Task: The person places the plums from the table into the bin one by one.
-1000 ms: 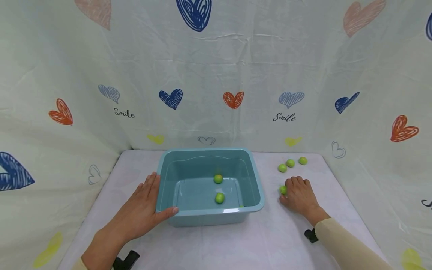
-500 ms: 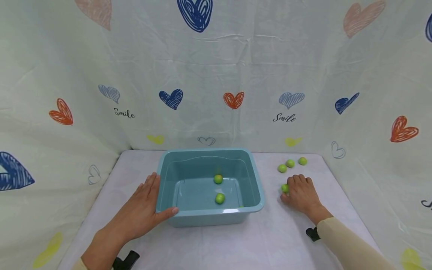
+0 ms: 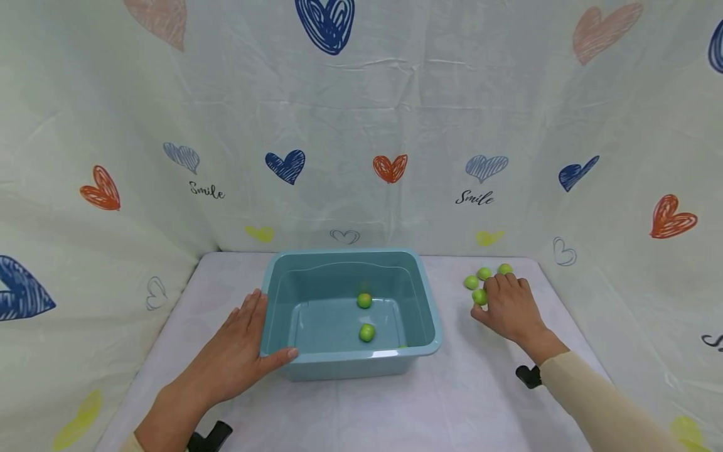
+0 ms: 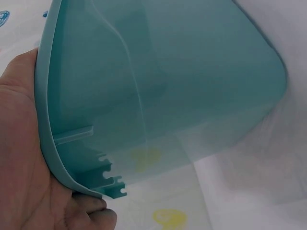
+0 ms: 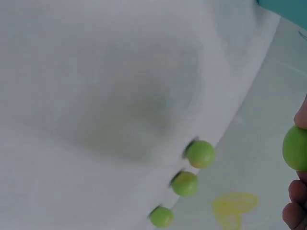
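Observation:
In the head view, my left hand (image 3: 228,361) lies along the left side of a blue-green plastic tub (image 3: 350,366), fingers straight, thumb over its front rim. The left wrist view shows the palm against the tub's rim (image 4: 42,110). My right hand (image 3: 513,311) pinches a small round green fruit (image 3: 479,297) between thumb and fingers. That fruit (image 5: 295,148) is held above the table in the right wrist view. Three similar green fruits (image 3: 471,282) lie just beyond this hand. Inside the tub are two more green fruits (image 3: 364,301), and a green sliver shows behind the front rim.
A white cloth (image 3: 452,402) covers the table. Behind and at both sides hangs a pale curtain (image 3: 429,125) printed with hearts. Black straps with camera mounts (image 3: 210,436) sit at the wrists.
The right hand has lifted the green fruit off the cloth and moved it slightly away from the body, toward the other three. The left hand and the tub have not moved.

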{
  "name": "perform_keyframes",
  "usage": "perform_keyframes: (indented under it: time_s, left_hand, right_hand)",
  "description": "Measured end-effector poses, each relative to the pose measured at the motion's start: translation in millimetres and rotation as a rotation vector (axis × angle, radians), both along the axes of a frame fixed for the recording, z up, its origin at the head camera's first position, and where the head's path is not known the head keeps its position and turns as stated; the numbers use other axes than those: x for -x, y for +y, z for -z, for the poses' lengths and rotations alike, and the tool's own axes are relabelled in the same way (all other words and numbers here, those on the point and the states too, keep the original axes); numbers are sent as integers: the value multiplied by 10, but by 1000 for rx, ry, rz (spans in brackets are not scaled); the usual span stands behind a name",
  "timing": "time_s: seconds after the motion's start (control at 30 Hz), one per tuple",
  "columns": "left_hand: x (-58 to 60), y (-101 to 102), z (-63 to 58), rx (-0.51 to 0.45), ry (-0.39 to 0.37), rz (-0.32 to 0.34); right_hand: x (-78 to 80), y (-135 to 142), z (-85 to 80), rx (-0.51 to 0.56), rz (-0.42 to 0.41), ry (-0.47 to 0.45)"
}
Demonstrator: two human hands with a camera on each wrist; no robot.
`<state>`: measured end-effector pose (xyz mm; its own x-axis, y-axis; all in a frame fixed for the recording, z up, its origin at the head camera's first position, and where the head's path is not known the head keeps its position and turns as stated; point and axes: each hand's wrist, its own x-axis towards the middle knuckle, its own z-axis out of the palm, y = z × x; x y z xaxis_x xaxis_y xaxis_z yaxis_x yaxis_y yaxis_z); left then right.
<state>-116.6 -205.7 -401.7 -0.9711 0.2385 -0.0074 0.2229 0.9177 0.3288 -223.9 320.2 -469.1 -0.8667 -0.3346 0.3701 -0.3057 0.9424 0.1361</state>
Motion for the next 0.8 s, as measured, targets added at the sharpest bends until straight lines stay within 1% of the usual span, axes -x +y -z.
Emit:
perform_keyframes:
  time_s: [0.1, 0.17, 0.3, 0.47, 0.67, 0.8]
  left_hand:
    - [-2, 1, -3, 2, -3, -5]
    - [-3, 3, -7, 3, -4, -8]
    - [-3, 7, -11, 4, -6, -10]
    - [-4, 5, -6, -1, -5, -7]
    - [-7, 2, -7, -4, -5, -1]
    - [-10, 7, -10, -2, -7, -3]
  right_hand:
    - [32, -56, -143, 31, -41, 64]
    - [50, -113, -247, 59, -59, 84]
    - [62, -293, -478, 111, -75, 83]
    - [59, -601, -737, 153, -111, 89]
    - [58, -985, -931, 167, -179, 93]
    - [30, -1228, -969, 156, -227, 69]
